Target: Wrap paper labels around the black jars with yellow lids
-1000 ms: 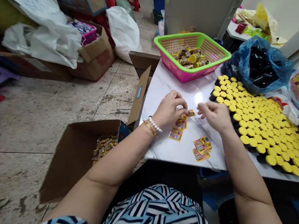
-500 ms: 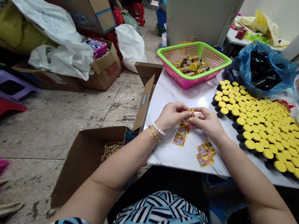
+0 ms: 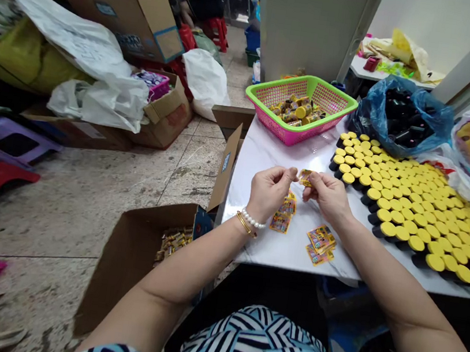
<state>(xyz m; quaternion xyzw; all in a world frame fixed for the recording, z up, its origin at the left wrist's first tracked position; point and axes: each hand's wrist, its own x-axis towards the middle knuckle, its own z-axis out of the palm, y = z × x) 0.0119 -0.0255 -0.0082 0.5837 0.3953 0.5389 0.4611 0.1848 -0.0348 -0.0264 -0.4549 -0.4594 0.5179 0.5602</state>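
Between thumb and fingers of my right hand [image 3: 329,196] is a small yellow printed label [image 3: 305,178], held just above the white marbled table [image 3: 260,150]. My left hand [image 3: 269,188] is closed in a pinch at the label's left side; whatever its fingertips hold is too small to make out. Below the hands, a short row of similar printed labels [image 3: 281,222] lies partly overlapped on the table. A loose pile of the same labels [image 3: 320,244] rests nearer the front edge, under my right forearm.
Many black containers with yellow caps [image 3: 430,215] stand packed on the right. Behind them sits a blue bag of black pieces [image 3: 407,116]. A green-rimmed pink basket [image 3: 297,132] holds labelled containers at the back. An open cardboard box [image 3: 126,265] stands on the floor at left.
My hands have moved slightly apart. The label now shows in my right fingers, and my left hand has turned with its pinch pulled a little to the left. The view has tilted slightly.
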